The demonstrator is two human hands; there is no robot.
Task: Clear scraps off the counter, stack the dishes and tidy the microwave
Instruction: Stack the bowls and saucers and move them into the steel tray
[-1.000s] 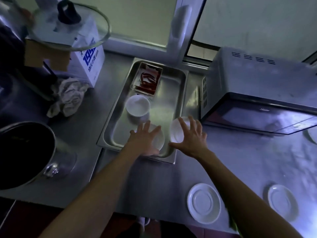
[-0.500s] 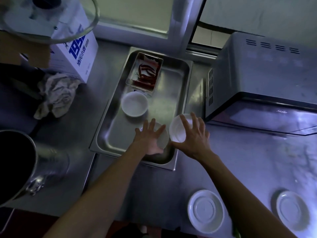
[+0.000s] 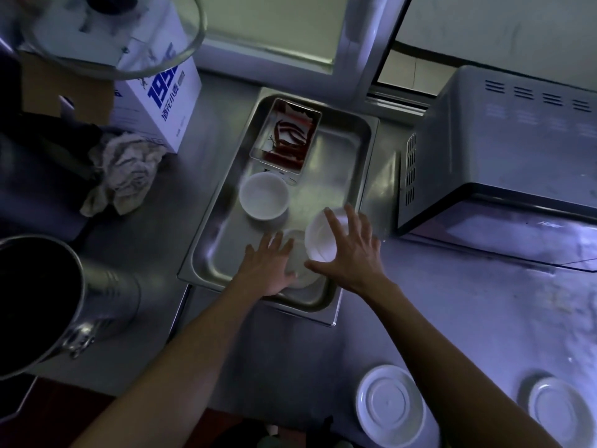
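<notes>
- A white bowl point(image 3: 318, 239) is being held by the right hand point(image 3: 347, 255) over the near right corner of the steel tray point(image 3: 223, 244), tilted; the fingers are being spread round its rim with the thumb at its near edge.
- A second white dish point(image 3: 298, 265) is being covered by the left hand point(image 3: 268, 270), fingers laid out fairly flat on it; whether it is being gripped or only pressed cannot be told, as most of it is hidden under the palm.
- A third white bowl point(image 3: 264, 195) is sitting upright in the tray's middle, apart from both hands, just in front of a small container of red chillies point(image 3: 287, 137) at the far end.
- Open tray floor is being left to the left of the hands; the tray's right rim is lying close to the microwave point(image 3: 504, 150), with only a narrow strip of counter point(image 3: 290, 357) between.
- Two white saucers point(image 3: 391, 405) point(image 3: 562, 412) are lying near the counter's front edge, well apart, the right one cut off by the frame.
- A large metal pot point(image 3: 64, 299) is being cut off at the left; a crumpled cloth point(image 3: 126, 173), a printed box point(image 3: 161, 101) and a glass lid point(image 3: 106, 37) are lying behind it, blurred.
- Compared with half a second earlier, the held bowl is being carried a little further over the covered dish.
</notes>
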